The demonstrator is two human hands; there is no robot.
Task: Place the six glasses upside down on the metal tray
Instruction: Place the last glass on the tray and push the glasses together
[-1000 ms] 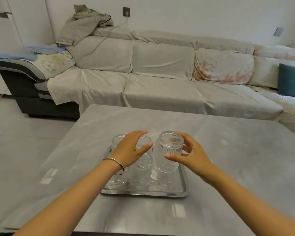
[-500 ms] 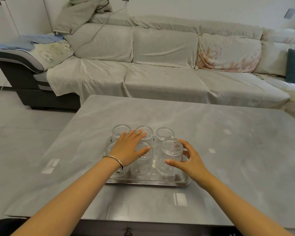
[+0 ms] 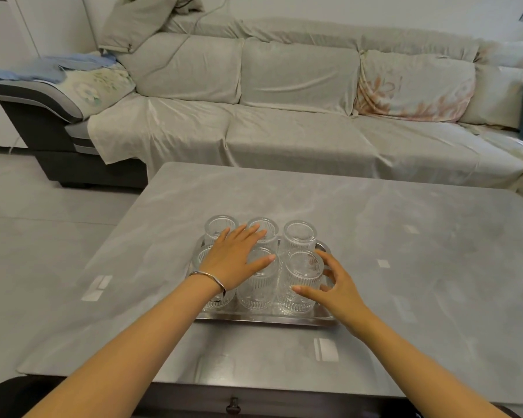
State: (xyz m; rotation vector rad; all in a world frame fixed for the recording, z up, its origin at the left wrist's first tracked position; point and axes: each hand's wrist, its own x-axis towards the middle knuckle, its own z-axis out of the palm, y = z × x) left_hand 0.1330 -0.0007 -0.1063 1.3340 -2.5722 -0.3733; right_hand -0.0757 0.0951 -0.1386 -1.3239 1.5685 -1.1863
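Note:
Six clear ribbed glasses stand upside down in two rows of three on the metal tray [image 3: 266, 317], in the middle of the grey table. The back row has a left glass [image 3: 216, 226], a middle glass [image 3: 269, 229] and a right glass [image 3: 300, 236]. My left hand [image 3: 236, 260] lies flat with its fingers spread over the tops of the left and middle glasses, covering most of the front left glass [image 3: 216, 300]. The front middle glass [image 3: 256, 292] shows below its thumb. My right hand [image 3: 335, 289] cups the front right glass [image 3: 302, 276], thumb across its front, fingers against its right side.
The grey marble-look table [image 3: 405, 251] reaches well beyond the tray on every side. Its dark near edge carries a small knob [image 3: 233, 403]. A long cloth-covered sofa [image 3: 284, 131] stands right behind the table's far edge. Tiled floor [image 3: 43, 221] lies to the left.
My right hand has lowered the last glass, upside down, onto the tray's front right spot. My left hand has flattened over the left glasses. The camera has tilted down.

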